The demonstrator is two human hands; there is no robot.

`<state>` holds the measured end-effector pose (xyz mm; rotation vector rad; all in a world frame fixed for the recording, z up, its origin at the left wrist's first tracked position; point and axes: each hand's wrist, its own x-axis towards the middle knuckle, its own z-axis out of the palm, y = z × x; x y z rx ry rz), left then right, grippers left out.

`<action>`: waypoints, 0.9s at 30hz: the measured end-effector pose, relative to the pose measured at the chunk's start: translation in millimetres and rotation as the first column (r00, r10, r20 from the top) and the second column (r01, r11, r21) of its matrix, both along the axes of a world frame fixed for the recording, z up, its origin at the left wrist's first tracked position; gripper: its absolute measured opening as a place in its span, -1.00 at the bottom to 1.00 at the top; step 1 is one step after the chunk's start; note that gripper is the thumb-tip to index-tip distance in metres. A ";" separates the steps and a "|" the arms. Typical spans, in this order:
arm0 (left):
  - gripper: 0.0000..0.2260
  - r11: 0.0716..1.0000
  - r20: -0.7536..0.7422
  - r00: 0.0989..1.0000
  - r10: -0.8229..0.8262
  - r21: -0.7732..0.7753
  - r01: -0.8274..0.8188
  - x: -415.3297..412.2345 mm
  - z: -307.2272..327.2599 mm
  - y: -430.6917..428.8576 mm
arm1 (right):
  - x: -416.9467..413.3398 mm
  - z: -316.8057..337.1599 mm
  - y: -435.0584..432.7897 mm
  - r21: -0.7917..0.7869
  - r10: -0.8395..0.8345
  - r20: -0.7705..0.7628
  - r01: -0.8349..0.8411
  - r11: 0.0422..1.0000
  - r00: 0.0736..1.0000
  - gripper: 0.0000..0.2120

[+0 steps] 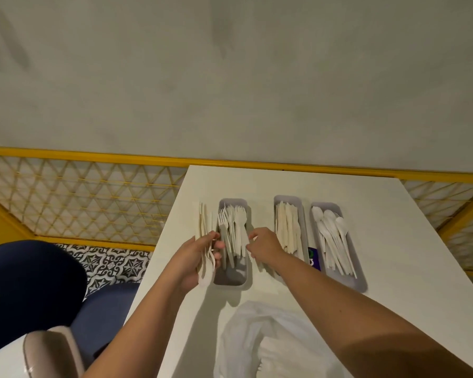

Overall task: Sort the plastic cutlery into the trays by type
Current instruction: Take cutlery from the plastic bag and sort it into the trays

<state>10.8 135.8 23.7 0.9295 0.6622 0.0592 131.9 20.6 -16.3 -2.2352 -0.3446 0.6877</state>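
Observation:
Three grey trays stand side by side on the white table. The left tray [231, 281] holds white forks [234, 227]. White knives [287, 227] fill the middle tray [279, 199], and the right tray [359, 282] holds white spoons [331, 236]. My left hand [195, 259] is shut on a bundle of white cutlery [204, 222] just left of the fork tray. Fingertips of my right hand [262, 245] pinch at the handles of the forks at the fork tray's right wall.
A crumpled white plastic bag [271, 342] lies on the table near me. A small dark blue packet [313, 257] sits between the middle and right trays. A yellow mesh railing [93, 203] runs behind the table. A blue seat [25, 290] stands at the left.

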 end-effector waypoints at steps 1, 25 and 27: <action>-0.88 0.999 0.016 1.000 -0.013 -0.031 0.013 -0.6 -0.6 3.1 | 2.0 -4.2 7.4 -0.033 0.002 0.041 0.000 0.999 0.999 -0.72; -0.82 0.991 0.063 0.998 0.020 -0.130 -0.011 15.6 -23.3 21.2 | -11.3 27.2 40.8 0.348 0.113 -0.069 -0.083 0.934 0.991 -0.87; -0.76 0.989 0.096 0.995 0.033 -0.147 -0.018 18.1 -23.3 18.5 | -20.9 37.7 32.7 0.345 0.188 -0.129 -0.134 0.929 0.974 -0.80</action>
